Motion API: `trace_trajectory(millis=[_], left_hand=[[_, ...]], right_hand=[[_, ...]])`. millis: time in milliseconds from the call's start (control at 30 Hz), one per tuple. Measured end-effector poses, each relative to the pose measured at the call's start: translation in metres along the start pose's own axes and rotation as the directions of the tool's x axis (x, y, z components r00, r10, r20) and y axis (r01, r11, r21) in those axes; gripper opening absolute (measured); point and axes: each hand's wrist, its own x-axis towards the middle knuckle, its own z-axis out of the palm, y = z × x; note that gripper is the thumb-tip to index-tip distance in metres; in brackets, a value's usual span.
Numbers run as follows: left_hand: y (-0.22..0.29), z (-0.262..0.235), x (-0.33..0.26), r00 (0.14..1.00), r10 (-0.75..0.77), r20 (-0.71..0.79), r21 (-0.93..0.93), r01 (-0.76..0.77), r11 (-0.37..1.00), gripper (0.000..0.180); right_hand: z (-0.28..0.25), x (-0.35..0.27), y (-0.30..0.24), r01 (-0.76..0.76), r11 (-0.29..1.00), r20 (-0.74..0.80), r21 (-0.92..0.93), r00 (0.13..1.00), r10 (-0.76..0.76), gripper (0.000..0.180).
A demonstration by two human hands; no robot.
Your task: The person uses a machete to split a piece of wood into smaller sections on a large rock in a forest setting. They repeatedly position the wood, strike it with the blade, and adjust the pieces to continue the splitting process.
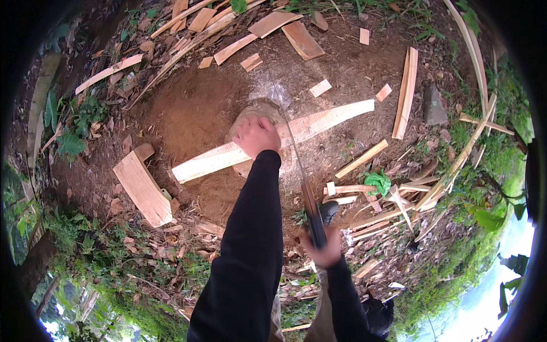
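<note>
No containers in view; bare dirt ground (194,108) carries everything. Left hand (256,135) presses down, fingers curled, on a long pale wooden plank (319,122) lying across a round stump (250,114) at the centre of the dirt patch. Plank is flat, light, freshly split, one end toward the right. Right hand (322,246) is clamped around the dark handle of a long machete (296,165), blade reaching up beside the left hand to the plank. Offcuts (142,188) are scattered near the grassy edges.
</note>
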Motion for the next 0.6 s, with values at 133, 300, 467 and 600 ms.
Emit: trace_trajectory(millis=[133, 300, 467, 600], left_hand=[[-0.016, 0.006, 0.003, 0.998, 0.017, -0.065, 0.061, -0.013, 0.998, 0.027], [-0.013, 0.002, 0.006, 1.000, -0.027, -0.002, 0.056, 0.027, 0.998, 0.026], [-0.010, 0.005, 0.005, 0.999, 0.021, -0.027, 0.037, -0.020, 0.999, 0.027], [-0.026, 0.005, -0.007, 1.000, 0.000, -0.018, 0.073, 0.001, 0.997, 0.028]], right_hand=[[-0.019, -0.016, -0.017, -0.008, 1.000, 0.134, 0.003, 0.991, 0.008, 0.029], [-0.046, -0.082, -0.039, -0.032, 0.999, 0.092, 0.007, 0.995, 0.031, 0.028], [0.002, 0.029, -0.021, -0.005, 0.999, 0.042, 0.043, 0.999, 0.004, 0.017], [-0.057, -0.092, -0.050, -0.197, 0.980, 0.194, 0.008, 0.962, 0.191, 0.016]])
